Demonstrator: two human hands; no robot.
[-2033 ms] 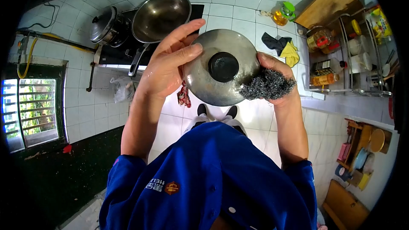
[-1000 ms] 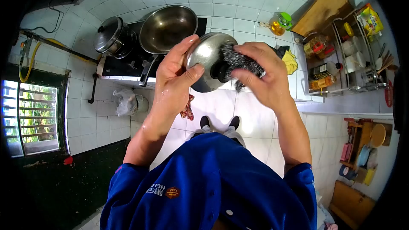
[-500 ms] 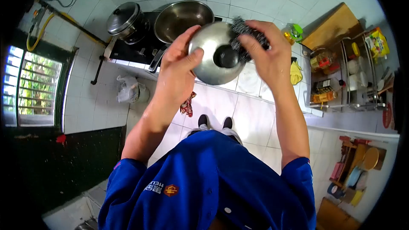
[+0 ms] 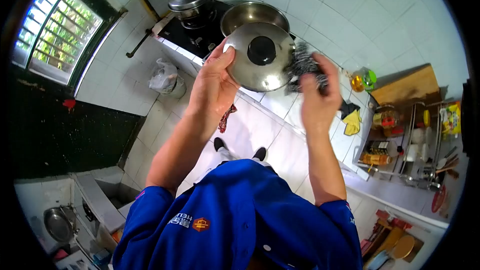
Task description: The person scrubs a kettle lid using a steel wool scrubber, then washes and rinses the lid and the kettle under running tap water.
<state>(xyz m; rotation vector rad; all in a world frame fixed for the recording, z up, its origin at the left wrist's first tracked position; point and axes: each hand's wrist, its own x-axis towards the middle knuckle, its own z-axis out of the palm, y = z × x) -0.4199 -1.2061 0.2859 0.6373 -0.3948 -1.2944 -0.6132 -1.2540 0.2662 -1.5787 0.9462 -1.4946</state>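
A round metal pot lid (image 4: 250, 74) with a black knob is up in front of me, its top side facing my view. My left hand (image 4: 212, 80) grips it by the left edge, thumb on top and the other fingers underneath. On the other side my right hand (image 4: 321, 87) is closed around a dark steel wool scourer (image 4: 301, 65), slightly blurred. The scourer is at the lid's right rim. Behind the lid, partly covered by it, a wide steel wok (image 4: 255, 12) sits on the black stove.
A lidded pot (image 4: 191, 2) stands on the stove (image 4: 175, 32). Rightward along the counter are a yellow cloth (image 4: 352, 123), an oil bottle (image 4: 358, 82), a cutting board (image 4: 407, 85) and a rack of bottles (image 4: 382, 158). A bin with a plastic bag (image 4: 164, 77) stands on the floor.
The view has turned, bringing a basin at lower left into sight. The lid has tilted, and the scourer has gone from its upper right to its right rim.
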